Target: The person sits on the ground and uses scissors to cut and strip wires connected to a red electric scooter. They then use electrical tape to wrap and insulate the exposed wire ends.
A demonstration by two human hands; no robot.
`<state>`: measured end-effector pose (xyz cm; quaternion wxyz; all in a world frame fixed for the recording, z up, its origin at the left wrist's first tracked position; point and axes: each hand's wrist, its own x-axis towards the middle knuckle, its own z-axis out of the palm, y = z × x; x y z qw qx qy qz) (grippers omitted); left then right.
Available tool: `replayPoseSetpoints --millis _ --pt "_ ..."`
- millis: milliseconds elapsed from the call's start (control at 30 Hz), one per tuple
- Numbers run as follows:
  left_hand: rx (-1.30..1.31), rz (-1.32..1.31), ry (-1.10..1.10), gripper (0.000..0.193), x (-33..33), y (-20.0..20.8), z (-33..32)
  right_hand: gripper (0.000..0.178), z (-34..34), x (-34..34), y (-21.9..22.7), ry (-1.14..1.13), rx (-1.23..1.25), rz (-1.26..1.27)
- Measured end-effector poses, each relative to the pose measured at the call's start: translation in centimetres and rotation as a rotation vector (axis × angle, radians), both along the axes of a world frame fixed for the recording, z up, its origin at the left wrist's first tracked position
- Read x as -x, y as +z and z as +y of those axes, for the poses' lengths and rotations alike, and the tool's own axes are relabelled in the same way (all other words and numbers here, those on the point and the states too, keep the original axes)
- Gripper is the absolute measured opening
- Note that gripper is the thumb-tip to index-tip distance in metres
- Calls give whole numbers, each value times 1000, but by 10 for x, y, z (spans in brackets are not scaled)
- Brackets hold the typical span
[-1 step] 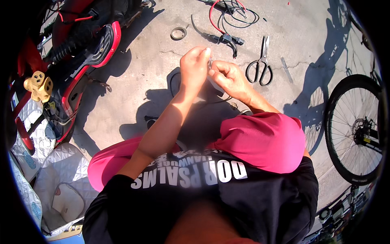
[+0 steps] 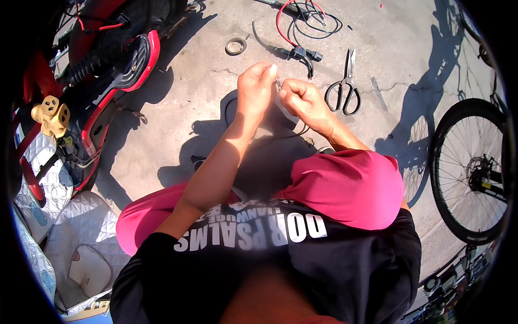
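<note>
Above my knees, my left hand (image 2: 256, 90) is closed, thumb against fingers, in a pinch. Just right of it, my right hand (image 2: 305, 101) has its fingers curled in, also pinching. A thin wire end shows in the narrow gap between the two; its exact kind is too small to make out. Below my right hand a thin dark cable (image 2: 303, 129) loops round, partly in shadow. Beyond my hands lie a cable with black plugs (image 2: 298, 52) and black-handled scissors (image 2: 343, 96), their blades pointing away. The fingertips hide most of what they hold.
A roll of tape (image 2: 236, 46) and a flat grey strip (image 2: 379, 93) rest on the concrete. At left stands a red scooter (image 2: 141, 67) with a yellow multi-socket plug (image 2: 51, 116) and a quilted silver cover (image 2: 81, 232). A bicycle wheel (image 2: 436, 173) stands at right.
The view has shifted very slightly. My hands keep nearly the same pose, and a bit more of the thin wire shows between them.
</note>
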<state>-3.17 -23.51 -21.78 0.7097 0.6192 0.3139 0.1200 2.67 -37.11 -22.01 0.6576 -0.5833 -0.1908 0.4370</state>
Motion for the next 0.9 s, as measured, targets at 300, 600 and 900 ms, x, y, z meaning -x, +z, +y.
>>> replayPoseSetpoints --millis 300,600,900 --pt "408 -18 -175 12 -2 8 22 26 4 -18 5 -338 -343 209" --pt "74 -157 -200 30 -4 20 1 10 3 -22 -4 -334 -12 -43" --pt "-429 -240 -363 16 -14 18 11 10 -3 -19 7 -190 135 -160"
